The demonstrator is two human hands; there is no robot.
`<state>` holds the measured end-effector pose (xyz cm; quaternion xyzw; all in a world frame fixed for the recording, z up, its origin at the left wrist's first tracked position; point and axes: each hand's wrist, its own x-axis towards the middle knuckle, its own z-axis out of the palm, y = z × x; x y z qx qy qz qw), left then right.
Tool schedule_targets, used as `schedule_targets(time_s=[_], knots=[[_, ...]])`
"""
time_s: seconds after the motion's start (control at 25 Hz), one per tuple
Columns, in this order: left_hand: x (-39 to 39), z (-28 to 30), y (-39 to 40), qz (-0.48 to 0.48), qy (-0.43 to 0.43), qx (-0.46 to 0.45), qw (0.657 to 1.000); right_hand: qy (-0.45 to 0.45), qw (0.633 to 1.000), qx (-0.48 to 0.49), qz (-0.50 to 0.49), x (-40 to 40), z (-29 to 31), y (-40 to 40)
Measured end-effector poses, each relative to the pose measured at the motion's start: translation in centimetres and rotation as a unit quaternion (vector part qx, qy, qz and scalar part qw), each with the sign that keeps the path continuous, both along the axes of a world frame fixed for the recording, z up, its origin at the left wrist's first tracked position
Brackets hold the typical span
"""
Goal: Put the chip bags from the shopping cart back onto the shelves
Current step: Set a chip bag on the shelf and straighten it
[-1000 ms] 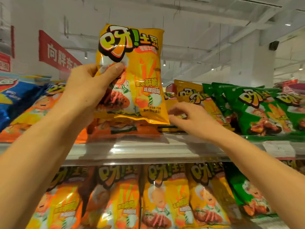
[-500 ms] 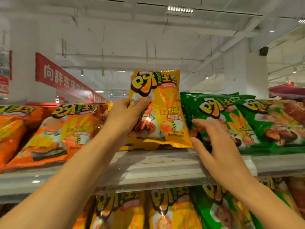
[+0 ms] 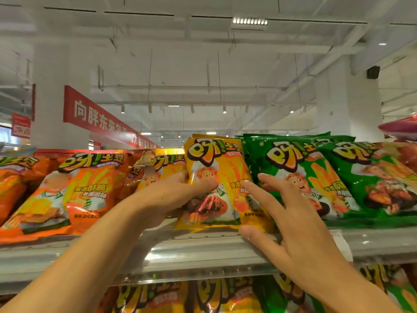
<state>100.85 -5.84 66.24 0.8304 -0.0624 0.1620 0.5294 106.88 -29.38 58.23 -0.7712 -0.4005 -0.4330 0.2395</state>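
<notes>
nearest to me, both forearms reach up from the bottom corners toward the shelf edge (image 3: 203, 251). my right hand (image 3: 291, 229) is spread, fingers straight; its thumb lies on the shelf's front lip and its index fingertip touches the front of the yellow chip bag (image 3: 223, 177). my left hand (image 3: 167, 197) grips that same bag from its left side, thumb pressed across the front and the other fingers behind it (those i cannot see). the bag stands on the shelf between my hands, leaning back a little, its bottom edge just behind the lip. below my hands, under the shelf, more yellow and green bags (image 3: 158, 297) sit in a lower row, partly hidden by my arms. just right of my right hand stand the green chip bags (image 3: 300, 172), touching the yellow one. left of my left hand lie the orange chip bags (image 3: 74, 193), tilted back. behind the held bag another yellow bag (image 3: 169, 163) peeks out. farther off, above my left hand, hangs a red banner (image 3: 94, 114) under the white ceiling (image 3: 203, 64).
</notes>
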Motion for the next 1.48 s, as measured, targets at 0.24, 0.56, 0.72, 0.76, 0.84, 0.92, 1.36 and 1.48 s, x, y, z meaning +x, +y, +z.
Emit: schedule_targets(time_s=[0.24,0.56,0.72,0.76,0.84,0.92,1.36,1.48], knots=[[0.4,0.0,-1.3,-0.004,0.004,0.001,1.000,-0.045,0.998,-0.039,-0.024,-0.3,-0.4,0.3],[-0.9,-1.0,-2.0,0.179,-0.218,0.409,0.868,-0.054,0.997,-0.041,-0.044,-0.4,-0.4,0.6],[-0.7,-1.2,-2.0,0.169,-0.122,0.399,0.893,-0.080,0.995,-0.032,-0.056,0.0,-0.6,0.6],[-0.8,-1.4,-2.0,0.178,-0.129,0.406,0.887,-0.085,0.994,-0.029,-0.056,0.1,-0.8,0.7],[-1.3,-1.6,-2.1,0.223,-0.155,0.435,0.859,-0.090,0.994,-0.025,-0.054,0.2,-0.9,0.8],[-2.1,-2.2,-2.3,0.264,-0.157,0.458,0.834,-0.087,0.995,-0.028,-0.049,0.3,-0.8,0.8],[-10.8,-11.0,-6.6,0.211,-0.228,0.429,0.848,-0.024,0.997,0.077,0.018,-7.7,-7.4,-5.8],[-12.9,-17.6,-9.0,0.154,-0.238,0.414,0.865,0.031,0.997,0.068,-0.034,-11.4,-13.1,-11.1]])
